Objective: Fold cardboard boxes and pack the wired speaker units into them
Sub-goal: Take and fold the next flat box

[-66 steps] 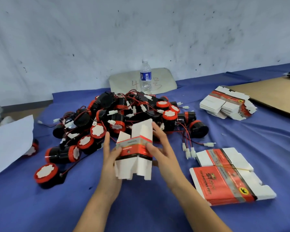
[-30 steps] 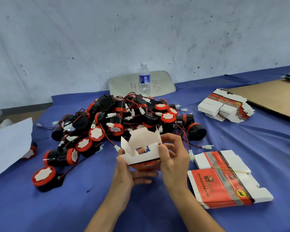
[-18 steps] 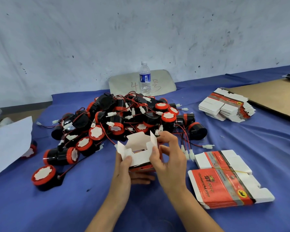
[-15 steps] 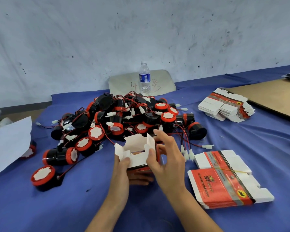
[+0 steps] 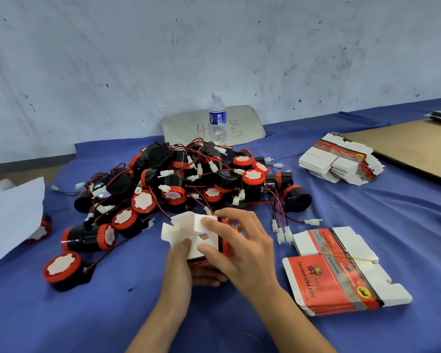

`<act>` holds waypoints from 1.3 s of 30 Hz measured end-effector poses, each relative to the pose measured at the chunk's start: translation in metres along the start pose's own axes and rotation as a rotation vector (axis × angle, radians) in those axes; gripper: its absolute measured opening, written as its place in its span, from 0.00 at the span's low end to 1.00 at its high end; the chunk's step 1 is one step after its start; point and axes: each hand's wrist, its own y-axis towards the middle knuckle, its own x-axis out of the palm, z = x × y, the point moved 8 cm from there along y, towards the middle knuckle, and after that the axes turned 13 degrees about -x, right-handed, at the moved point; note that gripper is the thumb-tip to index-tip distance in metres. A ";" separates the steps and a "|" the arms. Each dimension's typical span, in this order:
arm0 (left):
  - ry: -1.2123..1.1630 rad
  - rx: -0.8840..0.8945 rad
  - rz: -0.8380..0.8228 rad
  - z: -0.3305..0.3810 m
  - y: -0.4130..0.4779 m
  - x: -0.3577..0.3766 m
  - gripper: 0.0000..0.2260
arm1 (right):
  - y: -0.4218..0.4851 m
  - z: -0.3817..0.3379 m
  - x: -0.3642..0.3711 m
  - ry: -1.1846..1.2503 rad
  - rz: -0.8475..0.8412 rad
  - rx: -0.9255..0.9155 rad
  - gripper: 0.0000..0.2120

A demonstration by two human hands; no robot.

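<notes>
– Bench cloth (image 5: 367, 225), blue, is running back to a scuffed wall (image 5: 163, 52).
– Box (image 5: 186, 225)?
– Left hand (image 5: 181, 266) is gripping it underneath; right hand (image 5: 239, 245) is seemingly pinching its flaps, just before the speaker pile (image 5: 189, 179).

L hand (image 5: 180, 266) gripping, R hand (image 5: 242, 247) fingers curled, pinching

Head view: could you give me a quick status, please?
Left hand grips box, right hand curls round its flaps. Box half folded. Speaker pile just behind, nothing blocking.

water bottle (image 5: 217, 121) upright before marked board (image 5: 183, 127); white sheet (image 5: 10, 220) left
</notes>
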 end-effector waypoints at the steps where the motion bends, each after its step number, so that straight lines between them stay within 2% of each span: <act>1: 0.010 -0.016 -0.009 -0.001 0.001 0.000 0.22 | 0.001 -0.002 0.001 -0.013 -0.015 -0.029 0.22; 6: 0.053 -0.015 -0.018 0.000 0.001 -0.001 0.18 | -0.002 -0.010 0.010 -0.008 -0.073 -0.101 0.21; 8: 0.057 0.002 -0.016 0.002 0.000 0.000 0.18 | -0.005 -0.008 0.014 -0.004 -0.084 -0.063 0.19; 13: 0.123 0.144 0.044 0.015 -0.008 0.004 0.13 | -0.013 0.018 0.008 0.133 0.040 0.293 0.17; 17: 0.329 0.268 0.060 0.022 -0.012 0.008 0.21 | -0.019 0.041 -0.003 0.219 0.139 0.511 0.12; 19: 0.344 0.327 0.040 0.026 -0.014 0.010 0.23 | -0.023 0.049 -0.003 0.310 0.184 0.624 0.13; 22: 0.350 0.382 0.019 0.029 -0.015 0.010 0.22 | -0.028 0.053 -0.001 0.448 0.219 0.701 0.19; 26: 0.462 0.446 0.068 0.030 -0.015 0.007 0.17 | -0.035 0.057 0.005 0.602 0.239 0.831 0.18; 28: 0.501 0.488 0.098 0.034 -0.017 0.007 0.15 | -0.034 0.059 0.009 0.638 0.201 0.849 0.19; 31: 0.450 0.514 0.097 0.036 -0.020 0.007 0.19 | -0.028 0.058 0.013 0.750 0.133 0.814 0.20; 34: 0.342 0.493 0.090 0.035 -0.018 0.003 0.23 | -0.025 0.055 0.016 0.828 0.047 0.761 0.15; 36: 0.285 0.483 0.116 0.035 -0.017 0.000 0.19 | -0.023 0.050 0.020 0.829 -0.009 0.702 0.13; 39: 0.215 0.451 0.165 0.037 -0.013 -0.006 0.14 | -0.022 0.040 0.027 0.909 0.005 0.683 0.22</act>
